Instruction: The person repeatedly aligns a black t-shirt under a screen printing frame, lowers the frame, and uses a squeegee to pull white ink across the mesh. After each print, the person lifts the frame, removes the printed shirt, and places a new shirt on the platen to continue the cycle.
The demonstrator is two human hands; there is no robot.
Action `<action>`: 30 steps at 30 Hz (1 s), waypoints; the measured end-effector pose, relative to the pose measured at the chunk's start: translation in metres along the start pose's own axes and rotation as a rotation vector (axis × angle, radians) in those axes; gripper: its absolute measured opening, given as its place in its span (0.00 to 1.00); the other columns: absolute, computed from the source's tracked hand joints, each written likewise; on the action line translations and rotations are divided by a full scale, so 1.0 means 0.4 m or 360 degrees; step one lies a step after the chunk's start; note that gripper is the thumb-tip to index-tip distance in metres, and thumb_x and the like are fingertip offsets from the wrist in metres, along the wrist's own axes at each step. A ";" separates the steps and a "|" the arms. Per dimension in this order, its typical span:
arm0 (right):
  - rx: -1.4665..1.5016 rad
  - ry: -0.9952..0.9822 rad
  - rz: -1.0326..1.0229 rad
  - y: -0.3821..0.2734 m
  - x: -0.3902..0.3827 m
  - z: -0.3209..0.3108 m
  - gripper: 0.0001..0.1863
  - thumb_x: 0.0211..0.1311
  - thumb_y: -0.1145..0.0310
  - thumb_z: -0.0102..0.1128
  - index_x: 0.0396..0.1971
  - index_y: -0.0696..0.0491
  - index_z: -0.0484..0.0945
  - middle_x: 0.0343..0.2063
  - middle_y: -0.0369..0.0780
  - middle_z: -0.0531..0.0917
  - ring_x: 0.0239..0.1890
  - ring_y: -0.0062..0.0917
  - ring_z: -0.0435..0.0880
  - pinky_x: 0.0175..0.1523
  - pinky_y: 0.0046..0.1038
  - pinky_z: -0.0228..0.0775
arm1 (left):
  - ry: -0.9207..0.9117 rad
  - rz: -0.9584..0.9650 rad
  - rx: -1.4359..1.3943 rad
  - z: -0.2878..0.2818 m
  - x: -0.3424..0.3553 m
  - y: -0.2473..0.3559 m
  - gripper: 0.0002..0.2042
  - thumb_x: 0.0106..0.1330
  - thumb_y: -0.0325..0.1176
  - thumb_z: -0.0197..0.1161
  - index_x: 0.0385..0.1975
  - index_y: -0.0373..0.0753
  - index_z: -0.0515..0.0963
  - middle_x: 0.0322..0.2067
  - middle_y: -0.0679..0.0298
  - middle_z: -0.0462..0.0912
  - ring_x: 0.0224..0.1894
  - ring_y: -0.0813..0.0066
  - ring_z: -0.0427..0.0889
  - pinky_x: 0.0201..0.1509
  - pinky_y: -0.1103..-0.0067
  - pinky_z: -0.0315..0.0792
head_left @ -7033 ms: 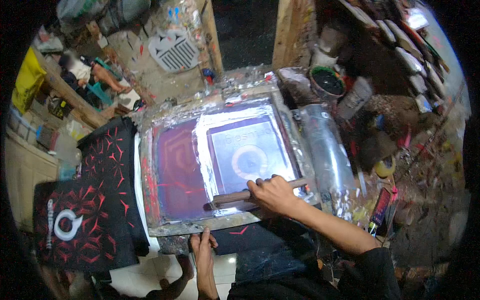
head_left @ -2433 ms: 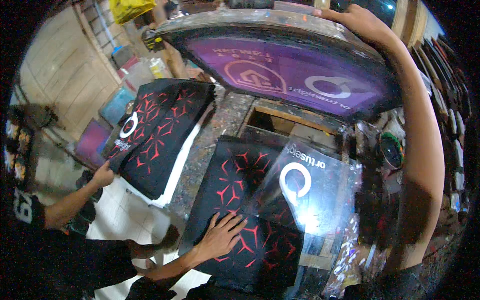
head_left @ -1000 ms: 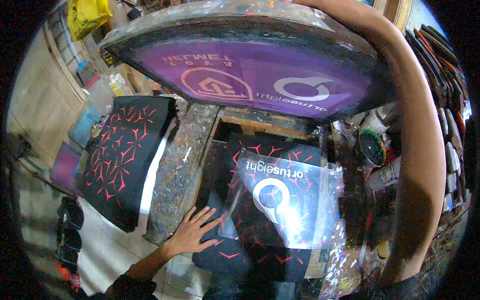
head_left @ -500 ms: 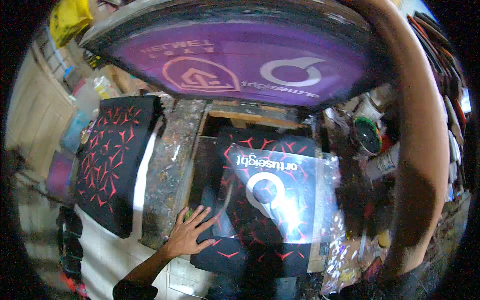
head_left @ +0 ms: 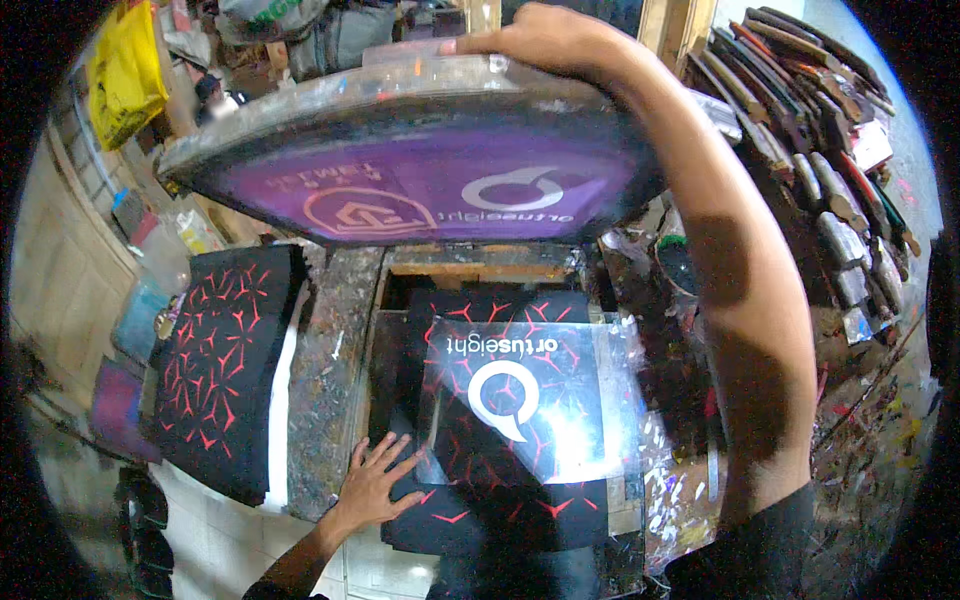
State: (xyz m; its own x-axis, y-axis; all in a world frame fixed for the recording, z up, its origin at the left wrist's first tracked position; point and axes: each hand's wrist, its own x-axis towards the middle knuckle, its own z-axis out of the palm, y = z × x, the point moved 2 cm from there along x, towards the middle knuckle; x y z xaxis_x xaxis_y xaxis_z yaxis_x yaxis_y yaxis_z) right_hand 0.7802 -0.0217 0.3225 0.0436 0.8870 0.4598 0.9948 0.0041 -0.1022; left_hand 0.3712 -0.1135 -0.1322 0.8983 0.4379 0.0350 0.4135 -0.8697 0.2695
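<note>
My right hand (head_left: pixel 555 38) is closed over the far upper edge of a screen printing frame (head_left: pixel 390 82), which stands tilted up. Its purple mesh (head_left: pixel 400 190) carries pale mirrored lettering and emblems. Below it, a clear plastic sheet (head_left: pixel 615 400) with a white ring-shaped emblem lies over black fabric (head_left: pixel 450 530) patterned in red. With its fingers spread, my left hand (head_left: pixel 375 487) rests flat at the fabric's left edge, close to the sheet's lower left corner. Nothing shows in that hand.
A stack of black fabric pieces with red patterns (head_left: pixel 220 375) lies at the left. Many squeegees (head_left: pixel 800 110) are piled at the upper right. A dark tub with a green rim (head_left: pixel 675 262) sits behind my right arm. A yellow bag (head_left: pixel 128 75) hangs at the upper left.
The view has shifted upward, bringing my right hand and the frame's far edge into sight. My left hand stays by the fabric's edge, fingers still spread.
</note>
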 end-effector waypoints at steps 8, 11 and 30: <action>-0.0107 0.0007 0.0290 -0.034 -0.096 0.028 0.55 0.50 0.15 0.52 0.42 0.61 0.87 0.43 0.60 0.86 0.51 0.52 0.86 0.57 0.46 0.78 | 0.0444 -0.0142 -0.0674 -0.080 0.239 0.389 0.33 0.65 0.55 0.65 0.61 0.34 0.77 0.67 0.43 0.70 0.72 0.41 0.61 0.70 0.46 0.55; -0.0233 0.0089 0.0233 -0.095 -0.221 0.041 0.46 0.56 0.20 0.52 0.38 0.55 0.88 0.37 0.57 0.88 0.46 0.50 0.88 0.54 0.49 0.78 | 0.0880 0.0051 -0.1802 -0.209 0.321 0.405 0.20 0.71 0.28 0.64 0.62 0.34 0.75 0.56 0.59 0.84 0.53 0.72 0.82 0.58 0.77 0.74; -0.0248 -0.0476 -0.0400 -0.157 -0.775 0.611 0.14 0.65 0.61 0.57 0.49 0.47 0.76 0.29 0.42 0.88 0.28 0.41 0.89 0.32 0.46 0.78 | 0.1196 -0.1106 -0.2804 0.027 -0.099 0.165 0.27 0.72 0.31 0.65 0.62 0.27 0.59 0.50 0.48 0.77 0.48 0.55 0.86 0.53 0.60 0.85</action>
State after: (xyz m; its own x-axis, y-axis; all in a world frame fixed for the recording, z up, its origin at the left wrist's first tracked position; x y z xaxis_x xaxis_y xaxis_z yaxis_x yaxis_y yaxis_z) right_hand 0.6817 -0.1841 -0.0290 -0.2085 0.9624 0.1743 0.9740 0.1882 0.1258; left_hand 0.3645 -0.1907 -0.1261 0.2672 0.9224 -0.2790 -0.3879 0.3680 0.8450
